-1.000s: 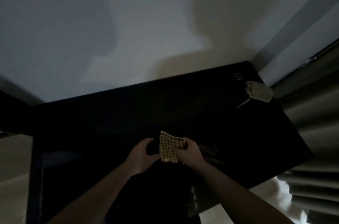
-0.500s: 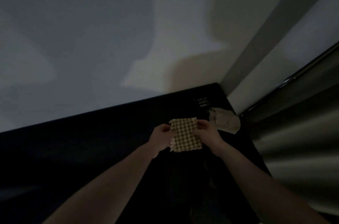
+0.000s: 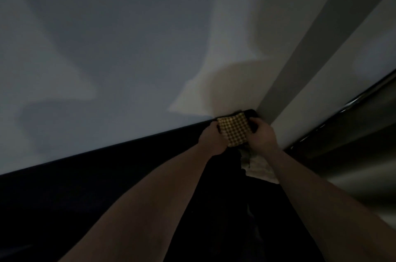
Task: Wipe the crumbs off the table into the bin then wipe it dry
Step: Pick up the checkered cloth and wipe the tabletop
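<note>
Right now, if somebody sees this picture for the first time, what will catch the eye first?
The checked yellow cloth stands out, held between the left hand and the right hand at the far right corner of the dark table, close to the pale wall. Just below the right hand lies a pale crumpled cloth, partly hidden by the forearm.

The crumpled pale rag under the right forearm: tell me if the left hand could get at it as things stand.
Probably not yet: the left hand grips the checked cloth together with the right hand, and the right forearm partly covers the crumpled rag.
</note>
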`<state>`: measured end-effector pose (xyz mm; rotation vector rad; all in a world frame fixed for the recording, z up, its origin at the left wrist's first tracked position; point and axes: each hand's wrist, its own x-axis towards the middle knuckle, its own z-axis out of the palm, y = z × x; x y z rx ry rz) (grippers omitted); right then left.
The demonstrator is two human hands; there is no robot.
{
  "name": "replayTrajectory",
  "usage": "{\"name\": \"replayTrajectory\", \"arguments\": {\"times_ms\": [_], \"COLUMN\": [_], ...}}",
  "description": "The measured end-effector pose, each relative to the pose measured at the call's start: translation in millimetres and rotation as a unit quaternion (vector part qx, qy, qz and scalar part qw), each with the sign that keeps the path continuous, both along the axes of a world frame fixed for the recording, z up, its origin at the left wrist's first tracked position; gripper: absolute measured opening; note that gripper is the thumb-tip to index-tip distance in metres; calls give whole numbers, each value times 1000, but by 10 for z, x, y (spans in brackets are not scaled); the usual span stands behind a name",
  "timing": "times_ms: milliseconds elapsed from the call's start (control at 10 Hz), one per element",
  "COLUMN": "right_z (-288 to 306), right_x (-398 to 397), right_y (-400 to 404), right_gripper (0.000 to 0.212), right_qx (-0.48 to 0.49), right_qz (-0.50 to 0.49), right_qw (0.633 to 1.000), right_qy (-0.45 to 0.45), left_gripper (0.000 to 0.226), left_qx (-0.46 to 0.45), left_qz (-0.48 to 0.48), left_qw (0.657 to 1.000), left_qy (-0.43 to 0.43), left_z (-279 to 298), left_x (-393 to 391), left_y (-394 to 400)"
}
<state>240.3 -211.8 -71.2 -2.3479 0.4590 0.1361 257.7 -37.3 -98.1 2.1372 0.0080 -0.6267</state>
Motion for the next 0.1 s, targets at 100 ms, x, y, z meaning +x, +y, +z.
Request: {"name": "replayTrajectory", "arguments": {"times_ms": [100], "right_z": [-377], "right_x": [-405], "right_y": [4], "right_gripper": [62], "right_qx": [-165], "right_qz": [7], "right_qw": [983], "right_qy": [74], "left_gripper": [71], "left_qx": [120], "left_qz": [-154], "left_qw": [980], "left_qy": [-43], "left_z": [-75], "left_x": [-228], "left_y": [40]}}
